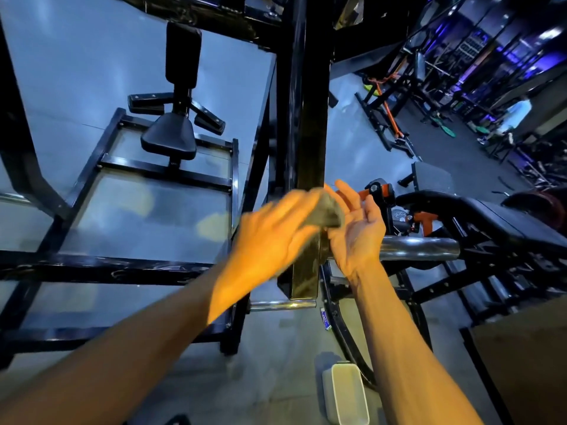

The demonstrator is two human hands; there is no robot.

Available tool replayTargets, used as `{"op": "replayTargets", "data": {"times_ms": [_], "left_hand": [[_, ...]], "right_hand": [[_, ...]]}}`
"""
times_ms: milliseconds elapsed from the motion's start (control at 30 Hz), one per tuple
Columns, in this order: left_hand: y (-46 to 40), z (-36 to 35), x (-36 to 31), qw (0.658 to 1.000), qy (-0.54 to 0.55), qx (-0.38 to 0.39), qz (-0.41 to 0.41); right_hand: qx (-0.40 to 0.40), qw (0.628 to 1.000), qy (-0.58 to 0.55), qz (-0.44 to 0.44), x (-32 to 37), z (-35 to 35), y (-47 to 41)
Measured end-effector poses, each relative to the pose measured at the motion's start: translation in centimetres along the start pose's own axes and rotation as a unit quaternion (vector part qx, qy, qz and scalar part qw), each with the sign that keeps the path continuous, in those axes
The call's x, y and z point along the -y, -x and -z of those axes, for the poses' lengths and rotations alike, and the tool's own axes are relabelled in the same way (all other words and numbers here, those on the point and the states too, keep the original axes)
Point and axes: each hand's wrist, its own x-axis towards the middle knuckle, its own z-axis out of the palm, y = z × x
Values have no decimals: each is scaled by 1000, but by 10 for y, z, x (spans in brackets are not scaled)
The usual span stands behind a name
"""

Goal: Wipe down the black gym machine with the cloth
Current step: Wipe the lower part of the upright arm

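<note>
Cloth (326, 212) bunched between both hands in front of the black gym machine's upright post (310, 167), left hand (270, 237) blurred, grip can't tell, right hand (357, 228) palm-up with fingers spread, open grey floor (270, 363) below, chrome bar (420, 248) right.

Olive-drab crumpled cloth (326, 211); glossy black steel machine upright (310, 133); black padded seat (168, 138); orange metal bracket (426, 222); silver chrome bar (420, 248); grey floor (276, 363).
</note>
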Motion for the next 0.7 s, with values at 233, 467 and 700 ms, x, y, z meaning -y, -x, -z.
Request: {"op": "replayTargets", "data": {"times_ms": [233,467,700], "left_hand": [[-9,1,-2,967,82,-103,218],[59,-11,-27,912,160,-92,367],[38,-7,-23,923,124,-67,359]], "right_hand": [[1,1000,18,8,0,-6,2],[-1,999,32,18,-3,-7,1],[-3,998,61,34,-4,-13,4]]}}
